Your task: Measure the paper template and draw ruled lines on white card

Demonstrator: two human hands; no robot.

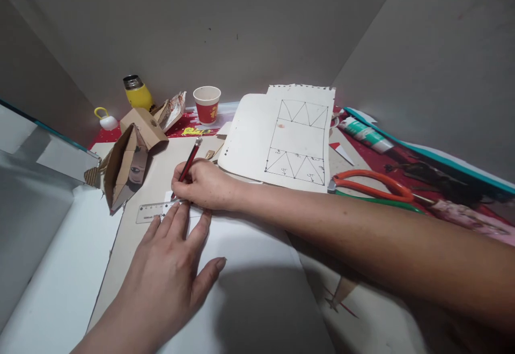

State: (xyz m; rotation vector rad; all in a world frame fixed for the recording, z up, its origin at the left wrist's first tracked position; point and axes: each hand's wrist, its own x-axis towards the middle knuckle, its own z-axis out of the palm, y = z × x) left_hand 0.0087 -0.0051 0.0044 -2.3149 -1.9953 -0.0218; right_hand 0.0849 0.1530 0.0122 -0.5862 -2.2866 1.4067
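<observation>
Pencil (pixel 190 160) slants from the right hand (pixel 205 183), which pinches it well in from the far edge of the tabletop (pixel 182 123); I can hardly make out its tip. The left hand (pixel 171 260) lies spread, partly covering the ruler (pixel 151 212). Cup (pixel 207 110) and cardboard (pixel 141 124) crowd the far edge; nearer, white paper (pixel 249 246) offers bare room, its end cut off.

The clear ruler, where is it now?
In the head view, the clear ruler lies left of centre, partly under the left hand, near the right hand.
</observation>
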